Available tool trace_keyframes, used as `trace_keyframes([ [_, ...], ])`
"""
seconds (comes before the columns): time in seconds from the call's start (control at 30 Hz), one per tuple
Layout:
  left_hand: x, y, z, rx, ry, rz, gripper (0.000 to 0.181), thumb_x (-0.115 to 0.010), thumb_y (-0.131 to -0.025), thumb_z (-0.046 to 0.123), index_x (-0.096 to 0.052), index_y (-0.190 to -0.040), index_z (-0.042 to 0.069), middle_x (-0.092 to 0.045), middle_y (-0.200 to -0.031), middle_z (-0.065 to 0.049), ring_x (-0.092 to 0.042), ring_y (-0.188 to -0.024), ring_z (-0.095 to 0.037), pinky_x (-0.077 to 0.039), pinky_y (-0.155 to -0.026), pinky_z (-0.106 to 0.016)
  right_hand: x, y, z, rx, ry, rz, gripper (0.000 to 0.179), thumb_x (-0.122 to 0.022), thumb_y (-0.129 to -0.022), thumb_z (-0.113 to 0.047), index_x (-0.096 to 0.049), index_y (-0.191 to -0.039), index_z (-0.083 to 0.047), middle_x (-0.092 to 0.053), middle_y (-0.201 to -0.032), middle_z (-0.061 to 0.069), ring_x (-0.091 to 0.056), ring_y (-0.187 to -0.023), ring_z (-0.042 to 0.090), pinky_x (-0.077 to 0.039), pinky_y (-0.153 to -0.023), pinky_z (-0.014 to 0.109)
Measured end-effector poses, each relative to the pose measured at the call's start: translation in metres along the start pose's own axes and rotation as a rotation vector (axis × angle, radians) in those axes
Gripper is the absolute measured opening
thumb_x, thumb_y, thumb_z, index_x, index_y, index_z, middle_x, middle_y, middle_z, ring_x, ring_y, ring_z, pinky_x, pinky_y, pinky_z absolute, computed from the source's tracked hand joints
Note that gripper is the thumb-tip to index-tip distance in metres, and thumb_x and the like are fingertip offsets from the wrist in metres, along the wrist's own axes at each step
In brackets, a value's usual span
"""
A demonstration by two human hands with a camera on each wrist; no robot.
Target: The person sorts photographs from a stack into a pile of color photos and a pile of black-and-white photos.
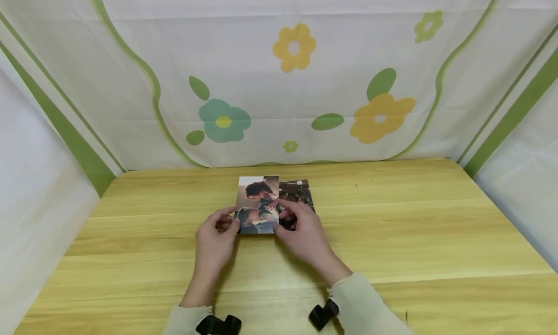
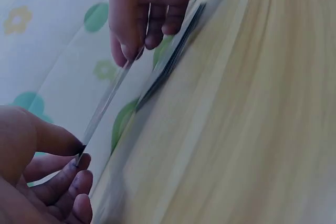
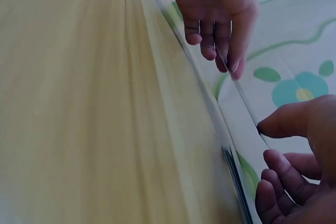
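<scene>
A photo print (image 1: 257, 201) of two people is held up between both hands, and in the left wrist view it is seen edge-on, raised off the table. My left hand (image 1: 213, 235) pinches its left edge between thumb and fingers. On the opposite edge, my right hand (image 1: 307, 233) pinches it the same way, near the lower right corner. Behind and to the right lies a stack of dark photo prints (image 1: 301, 187), partly covered by the held print and the right hand. From the right wrist, that stack (image 3: 237, 184) shows as several thin layers flat on the table.
The wooden table (image 1: 414, 228) reaches to a white cloth backdrop (image 1: 244, 44) with printed flowers and leaves. White cloth also hangs along both sides. Black wrist devices (image 1: 323, 314) sit at the cuffs of the light sleeves (image 1: 364, 301).
</scene>
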State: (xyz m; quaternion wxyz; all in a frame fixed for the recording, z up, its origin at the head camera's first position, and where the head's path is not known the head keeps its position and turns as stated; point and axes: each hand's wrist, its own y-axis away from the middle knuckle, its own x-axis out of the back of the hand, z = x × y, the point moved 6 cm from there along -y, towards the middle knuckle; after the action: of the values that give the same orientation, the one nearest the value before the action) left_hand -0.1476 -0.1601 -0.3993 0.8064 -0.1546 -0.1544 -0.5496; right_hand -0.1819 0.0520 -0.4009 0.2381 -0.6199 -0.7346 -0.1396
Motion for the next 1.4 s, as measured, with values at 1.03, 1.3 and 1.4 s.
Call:
trace_keyframes([
  [1.03,0.045,-0.013,-0.016,0.007,-0.192,0.090,0.028,-0.071,-0.095,0.000,-0.078,-0.122,-0.005,-0.071,-0.111,-0.026,-0.072,-0.091,-0.031,-0.047,-0.068,-0.014,-0.054,-0.011,-0.039,-0.019,0.075,-0.010,0.051,-0.078,-0.085,-0.004,-0.073,-0.136,-0.009,-0.068,-0.103,0.002,-0.053,-0.073,0.008,-0.050,-0.077,0.030],
  [1.3,0.049,-0.013,-0.017,0.054,-0.194,0.085,0.030,-0.068,-0.097,0.002,-0.076,-0.126,-0.004,-0.069,-0.115,-0.026,-0.070,-0.097,-0.034,-0.045,-0.070,-0.014,-0.062,-0.012,-0.040,-0.029,0.100,-0.006,0.049,-0.079,-0.084,-0.003,-0.076,-0.133,-0.011,-0.069,-0.099,0.000,-0.056,-0.087,0.013,-0.052,-0.083,0.033],
  [1.4,0.049,-0.014,-0.018,0.063,-0.197,0.080,0.030,-0.068,-0.098,0.002,-0.076,-0.126,-0.004,-0.069,-0.115,-0.025,-0.070,-0.098,-0.034,-0.045,-0.070,-0.014,-0.063,-0.012,-0.040,-0.028,0.095,-0.001,0.048,-0.080,-0.084,-0.003,-0.076,-0.132,-0.011,-0.069,-0.099,0.000,-0.056,-0.086,0.012,-0.052,-0.081,0.033],
])
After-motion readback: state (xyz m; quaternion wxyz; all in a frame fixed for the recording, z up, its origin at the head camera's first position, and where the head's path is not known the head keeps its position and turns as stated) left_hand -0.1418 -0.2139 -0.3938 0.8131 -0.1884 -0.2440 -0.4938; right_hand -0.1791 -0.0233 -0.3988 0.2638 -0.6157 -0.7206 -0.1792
